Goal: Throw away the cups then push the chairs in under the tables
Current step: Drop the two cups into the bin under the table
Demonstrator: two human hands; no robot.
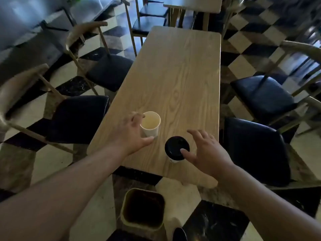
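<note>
Two paper cups stand on the near end of a long wooden table (pixel 175 70). An open white cup (pixel 150 124) is on the left, and a white cup with a black lid (pixel 176 147) is nearer, on the right. My left hand (pixel 132 133) curls around the left side of the open cup, fingers apart, thumb at its base. My right hand (pixel 205 150) is spread beside the lidded cup, its thumb tip on the lid's edge. Neither cup is lifted. A beige bin (pixel 142 208) with a dark inside stands on the floor below the table's near end.
Two black-seated wooden chairs (pixel 78 117) (pixel 109 72) stand pulled out on the left, and two more (pixel 255 146) (pixel 264 94) on the right. Another table (pixel 192 4) with chairs is at the far end. The floor is black and white checkered tile.
</note>
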